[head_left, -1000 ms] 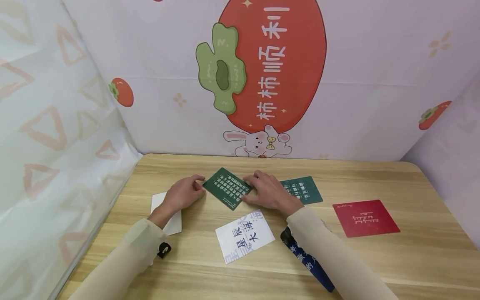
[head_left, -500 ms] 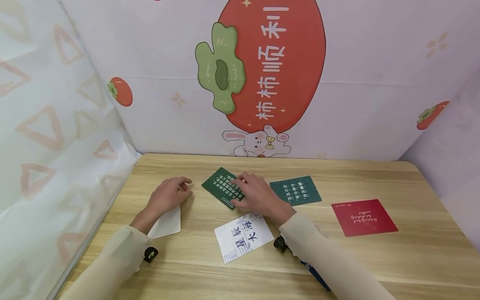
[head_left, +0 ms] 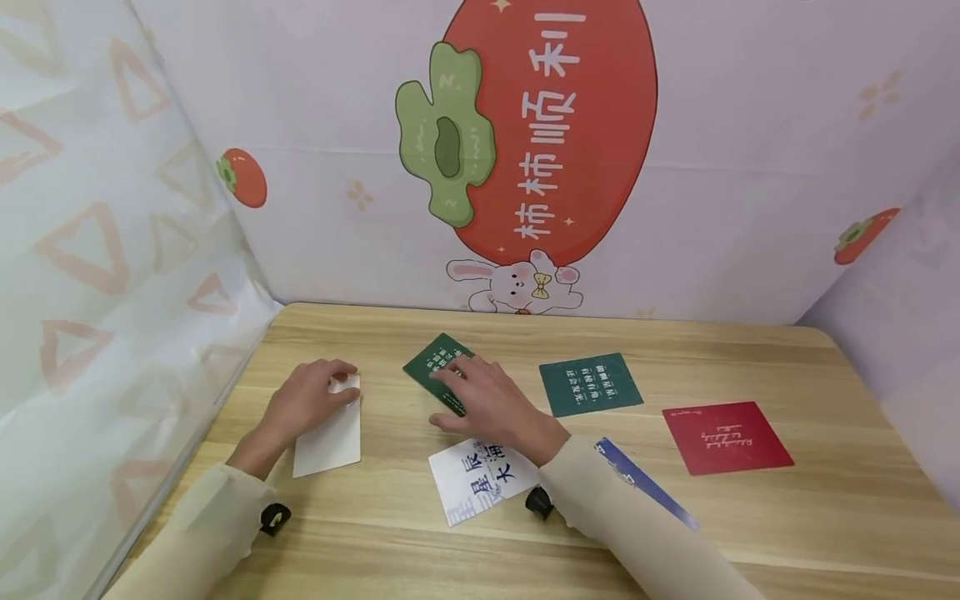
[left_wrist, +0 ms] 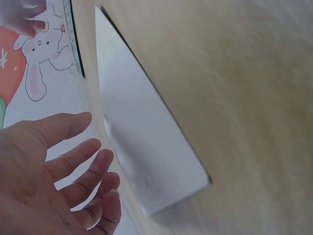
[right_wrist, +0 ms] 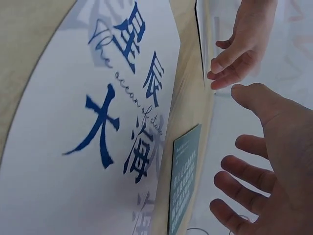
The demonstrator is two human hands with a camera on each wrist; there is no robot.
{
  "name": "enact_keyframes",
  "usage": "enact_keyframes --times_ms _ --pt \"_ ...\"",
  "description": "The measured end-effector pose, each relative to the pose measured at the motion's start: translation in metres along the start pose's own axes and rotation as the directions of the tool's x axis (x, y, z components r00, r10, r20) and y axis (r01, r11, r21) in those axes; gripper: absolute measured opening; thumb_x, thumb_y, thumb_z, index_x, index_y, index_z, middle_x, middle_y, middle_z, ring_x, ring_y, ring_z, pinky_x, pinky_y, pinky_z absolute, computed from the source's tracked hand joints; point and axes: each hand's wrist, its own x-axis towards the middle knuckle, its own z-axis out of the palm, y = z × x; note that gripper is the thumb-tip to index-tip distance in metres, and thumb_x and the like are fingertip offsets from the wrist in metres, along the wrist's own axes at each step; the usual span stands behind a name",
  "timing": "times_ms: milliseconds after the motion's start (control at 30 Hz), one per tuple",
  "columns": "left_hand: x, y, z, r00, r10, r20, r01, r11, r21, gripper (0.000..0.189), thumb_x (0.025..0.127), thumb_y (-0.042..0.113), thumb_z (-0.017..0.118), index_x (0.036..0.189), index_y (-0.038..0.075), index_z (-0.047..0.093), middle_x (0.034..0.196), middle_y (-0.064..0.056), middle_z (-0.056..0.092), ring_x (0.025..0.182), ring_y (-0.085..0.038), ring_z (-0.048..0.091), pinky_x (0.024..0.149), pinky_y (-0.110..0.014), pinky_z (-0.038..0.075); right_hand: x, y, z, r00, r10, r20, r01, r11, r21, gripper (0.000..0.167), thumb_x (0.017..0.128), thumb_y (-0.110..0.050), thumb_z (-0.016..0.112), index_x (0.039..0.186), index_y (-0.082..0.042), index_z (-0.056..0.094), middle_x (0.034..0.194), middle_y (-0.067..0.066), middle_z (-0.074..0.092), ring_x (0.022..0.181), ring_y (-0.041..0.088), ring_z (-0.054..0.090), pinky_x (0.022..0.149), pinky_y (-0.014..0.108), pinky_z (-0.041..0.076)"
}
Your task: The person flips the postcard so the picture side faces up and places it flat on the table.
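Note:
My left hand (head_left: 303, 400) hovers over a blank white card (head_left: 330, 450) at the left of the table. Its fingers are loosely bent and hold nothing; in the left wrist view they are beside the card's long edge. My right hand (head_left: 491, 408) is over a dark green card (head_left: 431, 358) with white writing, hiding its right part. These fingers are spread and relaxed, with nothing between them. Below the right hand lies a white card with large blue characters (head_left: 468, 492), partly under the wrist. In the right wrist view that card fills the left side, with the green card (right_wrist: 185, 171) beyond it.
A second green card (head_left: 592, 383) lies right of the right hand, and a red card (head_left: 727, 437) farther right. A blue card (head_left: 647, 483) shows along the right forearm, which covers part of it. A printed backdrop (head_left: 712, 242) rises behind the wooden table (head_left: 390, 558).
My left hand has moved left and nearer, from beside the first green card to above the blank card. The right hand has slid left across that green card. The cards have stayed put.

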Motion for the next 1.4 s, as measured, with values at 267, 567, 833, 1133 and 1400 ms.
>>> enact_keyframes --times_ms 267,567,833,1133,1400 --pt "-0.010 -0.014 -0.010 1.000 -0.018 0.001 0.018 0.999 0.032 0.044 0.101 0.030 0.075 0.138 0.006 0.072 0.135 -0.023 0.071 0.126 -0.050 0.059 0.087 -0.059 0.053 0.006 -0.021 0.003 1.000 -0.032 0.001 0.032 0.999 -0.028 0.066 0.101 -0.056 0.074 0.155 -0.020 0.061 0.146 0.004 0.064 0.134 0.024 0.061 0.116 0.048 0.050" --pt "-0.015 -0.032 -0.016 1.000 -0.014 -0.018 0.015 0.999 0.052 0.043 0.102 0.029 0.077 0.135 0.002 0.072 0.133 -0.029 0.069 0.121 -0.052 0.060 0.093 -0.064 0.050 0.014 -0.048 0.013 0.997 -0.069 0.039 0.072 0.992 -0.103 0.070 0.101 -0.065 0.068 0.157 -0.024 0.058 0.147 0.000 0.065 0.134 0.021 0.060 0.115 0.043 0.049" --pt "-0.017 -0.041 -0.020 1.000 -0.017 -0.025 0.018 0.999 0.046 0.042 0.102 0.029 0.076 0.132 0.000 0.073 0.128 -0.029 0.070 0.118 -0.051 0.062 0.093 -0.064 0.051 0.021 -0.065 0.018 0.993 -0.095 0.067 0.102 0.989 -0.109 0.072 0.102 -0.065 0.067 0.159 -0.024 0.055 0.150 0.001 0.063 0.135 0.021 0.058 0.113 0.041 0.050" --pt "-0.019 -0.049 -0.026 0.999 -0.027 -0.018 0.028 0.997 0.068 0.045 0.104 0.031 0.074 0.135 -0.002 0.072 0.131 -0.034 0.066 0.120 -0.056 0.060 0.093 -0.066 0.050 0.029 -0.080 0.027 0.993 -0.098 0.070 0.109 0.981 -0.159 0.074 0.100 -0.071 0.066 0.159 -0.028 0.054 0.150 -0.003 0.063 0.134 0.019 0.060 0.109 0.038 0.051" --pt "-0.019 -0.055 -0.025 0.999 -0.042 -0.011 0.043 0.996 0.084 0.048 0.105 0.032 0.072 0.137 -0.004 0.070 0.130 -0.032 0.068 0.121 -0.058 0.059 0.095 -0.068 0.050 0.037 -0.093 0.039 0.993 -0.082 0.083 0.096 0.979 -0.177 0.074 0.099 -0.071 0.067 0.159 -0.030 0.054 0.150 -0.006 0.061 0.132 0.017 0.059 0.105 0.034 0.048"
